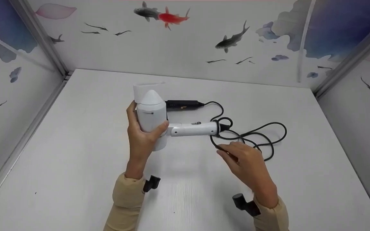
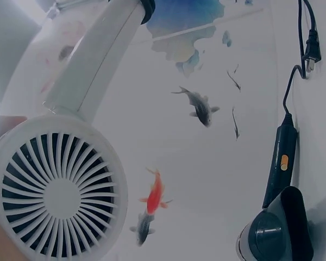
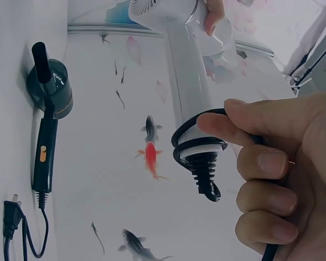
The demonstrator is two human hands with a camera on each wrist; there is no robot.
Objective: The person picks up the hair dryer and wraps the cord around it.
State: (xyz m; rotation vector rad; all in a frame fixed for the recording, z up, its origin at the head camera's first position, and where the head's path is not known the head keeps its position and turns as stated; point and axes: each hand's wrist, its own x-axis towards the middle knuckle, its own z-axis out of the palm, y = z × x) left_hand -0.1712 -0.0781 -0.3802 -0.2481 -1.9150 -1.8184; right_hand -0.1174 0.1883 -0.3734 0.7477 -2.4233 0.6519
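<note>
A white hair dryer (image 1: 152, 118) is gripped round its barrel by my left hand (image 1: 143, 138), thumb on the near side. Its handle (image 1: 193, 129) points right, and its slotted rear grille (image 2: 62, 198) faces the left wrist camera. Black cord (image 3: 201, 142) loops round the handle's end in the right wrist view. My right hand (image 1: 244, 160) pinches a stretch of this cord between thumb and forefinger, with the other fingers curled round it. Behind the white dryer lies a dark hair dryer (image 1: 182, 104), its head hidden by the white one in the head view.
Loose black cord (image 1: 273, 141) lies in loops on the white table (image 1: 75, 154), right of the handle. A two-pin plug (image 2: 312, 49) sits near the dark dryer's cord. Printed panels (image 1: 185, 48) with fish stand behind and at both sides.
</note>
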